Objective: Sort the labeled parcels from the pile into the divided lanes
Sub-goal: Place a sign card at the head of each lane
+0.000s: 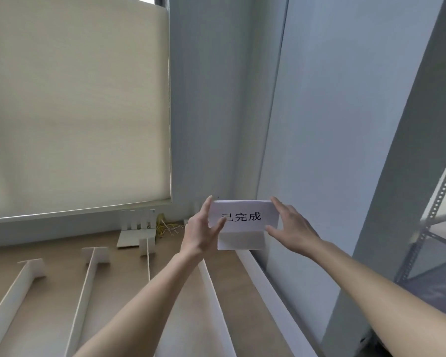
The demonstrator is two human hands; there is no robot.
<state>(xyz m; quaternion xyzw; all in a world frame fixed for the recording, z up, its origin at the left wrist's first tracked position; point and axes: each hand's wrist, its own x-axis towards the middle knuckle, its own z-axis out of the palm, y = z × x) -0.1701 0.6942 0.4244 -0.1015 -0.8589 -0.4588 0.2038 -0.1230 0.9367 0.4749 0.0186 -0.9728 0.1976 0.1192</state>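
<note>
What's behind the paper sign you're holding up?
Grey wall and a pale panel show around the folded paper sign. The corner base directly behind it is covered.

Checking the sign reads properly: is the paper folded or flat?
Folded. The paper shows a crease below its printed text, and the lower flap looks shaded. Left hand and right hand grip its sides.
</note>
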